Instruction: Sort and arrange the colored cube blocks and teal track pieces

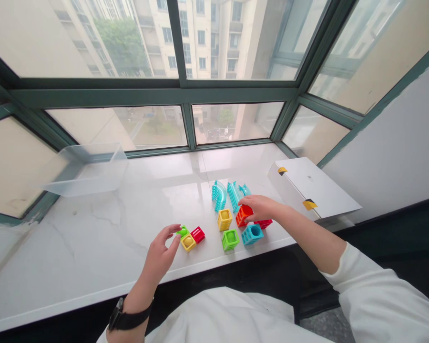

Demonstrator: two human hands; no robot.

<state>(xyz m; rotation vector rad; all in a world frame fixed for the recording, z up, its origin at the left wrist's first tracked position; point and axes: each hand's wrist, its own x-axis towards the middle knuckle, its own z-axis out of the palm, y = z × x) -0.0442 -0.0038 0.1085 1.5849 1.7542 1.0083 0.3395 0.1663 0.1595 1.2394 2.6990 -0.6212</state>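
My left hand (163,246) is open at a small joined group: a green block (182,231), a yellow block (188,242) and a red block (198,235). Its thumb and fingers are apart around the green one, and I cannot tell whether they touch it. On the right, my right hand (259,207) grips an orange-red block (242,216) between thumb and fingers. Around that block stand another yellow block (225,219), a bright green block (230,239), a blue block (252,234) and a dark red block (265,223), partly hidden behind my hand.
Clear turquoise track pieces, one curved (219,196) and one straight (233,196), lie behind the blocks. A translucent plastic bin (89,188) stands at the far left of the white marbled sill (103,243). A white box (312,183) stands at the right, against the window frame.
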